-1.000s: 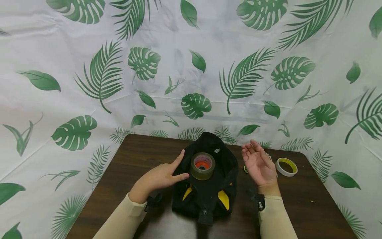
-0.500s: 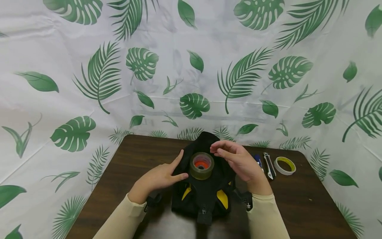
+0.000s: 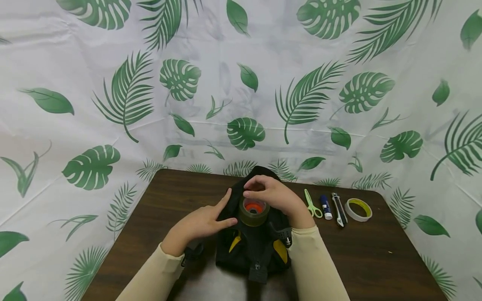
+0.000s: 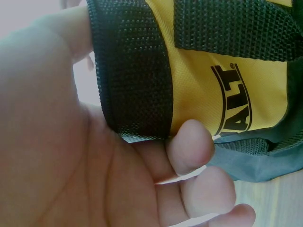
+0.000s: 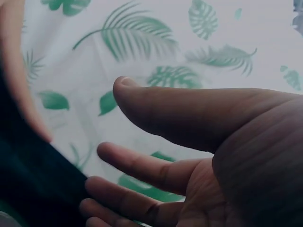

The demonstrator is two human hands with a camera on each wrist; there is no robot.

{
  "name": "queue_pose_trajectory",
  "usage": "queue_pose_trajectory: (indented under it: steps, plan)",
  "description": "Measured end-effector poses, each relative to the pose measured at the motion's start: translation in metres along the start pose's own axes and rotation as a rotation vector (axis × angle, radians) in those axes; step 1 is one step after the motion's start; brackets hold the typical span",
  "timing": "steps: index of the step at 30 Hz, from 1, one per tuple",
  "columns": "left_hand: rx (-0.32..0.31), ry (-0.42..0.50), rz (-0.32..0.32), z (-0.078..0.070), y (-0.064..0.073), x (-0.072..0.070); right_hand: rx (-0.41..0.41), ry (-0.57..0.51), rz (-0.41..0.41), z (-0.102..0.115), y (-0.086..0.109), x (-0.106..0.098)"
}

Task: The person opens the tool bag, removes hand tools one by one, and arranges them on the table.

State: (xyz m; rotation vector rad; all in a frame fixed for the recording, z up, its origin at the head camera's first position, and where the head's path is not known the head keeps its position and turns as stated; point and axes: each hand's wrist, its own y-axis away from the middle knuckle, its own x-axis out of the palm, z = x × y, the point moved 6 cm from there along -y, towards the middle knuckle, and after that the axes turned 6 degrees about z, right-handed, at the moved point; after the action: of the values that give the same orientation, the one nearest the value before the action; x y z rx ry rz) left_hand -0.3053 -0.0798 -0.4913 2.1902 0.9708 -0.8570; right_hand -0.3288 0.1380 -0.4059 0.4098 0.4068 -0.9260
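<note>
A person sits at a dark brown wood-grain tabletop (image 3: 158, 217), both arms in smooth beige sleeves. At its centre lies a black bag (image 3: 260, 246) of coarse woven nylon with bright yellow panels; the left wrist view shows its ribbed webbing straps and part of a black printed logo, cut off by the frame. A squat round roll of brownish translucent tape (image 3: 254, 211) with an orange core sits on top of the bag.

The left hand (image 3: 203, 223) rests flat against the bag's left side, fingers relaxed, index finger pointing up beside the roll and thumb stretched toward it. The right hand (image 3: 273, 193) arches over the far rim of the roll, fingers bent down around it; whether they actually grip the roll or only touch it cannot be told, since the right wrist view shows just loosely spread fingers against black cloth.

To the right, in a row on the tabletop, lie green-handled scissors (image 3: 311, 205), a small glue stick (image 3: 326, 207) with a blue cap, a slim dark utility knife (image 3: 339, 209), and a flat ring of pale tape (image 3: 358, 209). White fabric printed with green leaves (image 3: 244, 133) forms the backdrop.
</note>
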Motion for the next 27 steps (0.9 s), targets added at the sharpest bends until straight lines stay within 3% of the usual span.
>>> queue_pose_trajectory:
  steps: [11,27]
  plan:
    - [0.000,0.000,0.011,0.000,0.000,-0.001,0.234,0.136,-0.096,-0.056,-0.026,0.008]
    - [0.017,0.001,0.008,0.001,0.001,0.001,0.310,0.138,-0.073,-0.088,-0.033,0.020]
